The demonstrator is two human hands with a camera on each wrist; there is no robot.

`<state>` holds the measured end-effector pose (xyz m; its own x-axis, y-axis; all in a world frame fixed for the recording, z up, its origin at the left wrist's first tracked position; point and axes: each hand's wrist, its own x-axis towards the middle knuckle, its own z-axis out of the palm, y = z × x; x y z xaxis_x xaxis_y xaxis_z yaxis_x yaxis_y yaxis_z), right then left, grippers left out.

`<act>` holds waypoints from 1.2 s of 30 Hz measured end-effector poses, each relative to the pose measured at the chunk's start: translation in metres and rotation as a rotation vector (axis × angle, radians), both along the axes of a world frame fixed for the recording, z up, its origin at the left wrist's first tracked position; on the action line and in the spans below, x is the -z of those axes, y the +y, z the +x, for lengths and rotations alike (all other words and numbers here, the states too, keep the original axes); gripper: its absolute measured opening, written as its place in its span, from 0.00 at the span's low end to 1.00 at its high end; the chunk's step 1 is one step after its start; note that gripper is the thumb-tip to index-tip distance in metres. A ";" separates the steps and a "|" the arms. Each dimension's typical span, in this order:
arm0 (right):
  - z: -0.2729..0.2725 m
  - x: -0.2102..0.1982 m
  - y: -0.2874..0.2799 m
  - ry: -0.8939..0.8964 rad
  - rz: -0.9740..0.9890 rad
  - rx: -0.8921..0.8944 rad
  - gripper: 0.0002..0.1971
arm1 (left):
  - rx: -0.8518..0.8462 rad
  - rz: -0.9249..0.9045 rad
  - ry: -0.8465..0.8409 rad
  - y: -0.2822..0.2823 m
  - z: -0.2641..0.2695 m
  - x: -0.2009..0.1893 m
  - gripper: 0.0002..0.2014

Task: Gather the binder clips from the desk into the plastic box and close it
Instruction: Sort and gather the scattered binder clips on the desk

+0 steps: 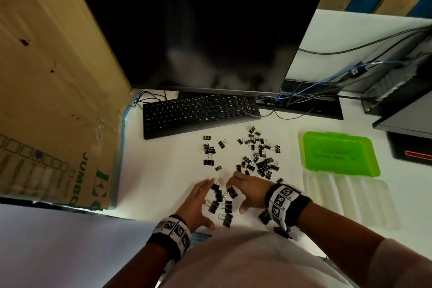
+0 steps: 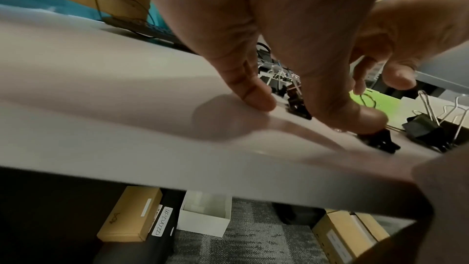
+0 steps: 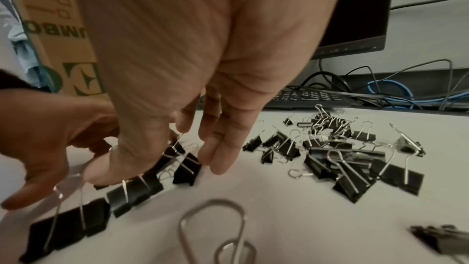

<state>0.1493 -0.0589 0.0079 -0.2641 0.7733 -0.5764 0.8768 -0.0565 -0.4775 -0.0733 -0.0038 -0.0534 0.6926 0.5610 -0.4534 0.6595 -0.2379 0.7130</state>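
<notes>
Many black binder clips lie on the white desk: a dense pile (image 1: 259,161) (image 3: 342,158), a smaller scatter (image 1: 208,149) to its left, and a few clips (image 1: 222,203) (image 3: 134,190) near the front edge. My left hand (image 1: 198,199) (image 2: 304,107) and right hand (image 1: 247,192) (image 3: 172,164) flank those few clips, fingers extended down onto the desk and touching them from both sides. Neither hand grips a clip. The green plastic box (image 1: 339,154) (image 2: 373,103) stands open at the right, its clear lid (image 1: 350,201) lying flat toward me.
A black keyboard (image 1: 198,112) and a dark monitor (image 1: 198,37) stand behind the clips. A cardboard box (image 1: 58,100) walls the left side. Cables (image 1: 315,91) and a computer case (image 1: 402,91) fill the back right. The desk's front edge runs just under my wrists.
</notes>
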 end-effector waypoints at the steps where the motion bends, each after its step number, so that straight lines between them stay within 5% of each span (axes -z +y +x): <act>1: -0.002 0.004 0.000 -0.009 -0.014 -0.005 0.37 | 0.016 0.001 0.003 0.001 0.005 0.002 0.63; 9: 0.010 0.006 0.002 0.050 -0.037 0.045 0.22 | 0.118 -0.049 -0.016 0.005 0.027 0.000 0.48; 14: 0.074 0.005 0.014 -0.030 0.165 0.312 0.16 | 0.143 -0.122 -0.021 0.018 0.028 -0.010 0.44; 18: 0.110 0.009 0.014 -0.218 0.167 0.413 0.18 | 0.010 -0.021 -0.090 0.037 0.067 -0.033 0.26; 21: 0.110 0.017 0.014 -0.166 0.083 0.410 0.19 | 0.103 0.101 -0.115 0.045 0.114 -0.040 0.16; 29: 0.123 0.020 -0.001 -0.081 0.194 0.613 0.14 | 0.419 0.206 0.009 0.031 0.193 -0.018 0.13; 36: 0.144 0.020 -0.020 -0.085 0.156 0.587 0.18 | 0.307 0.229 -0.054 0.042 0.186 -0.020 0.09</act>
<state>0.2931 -0.0785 -0.0119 0.2737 0.8528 -0.4448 0.7560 -0.4766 -0.4486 0.1125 0.0380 -0.0336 0.8637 0.4062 -0.2984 0.4955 -0.5758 0.6504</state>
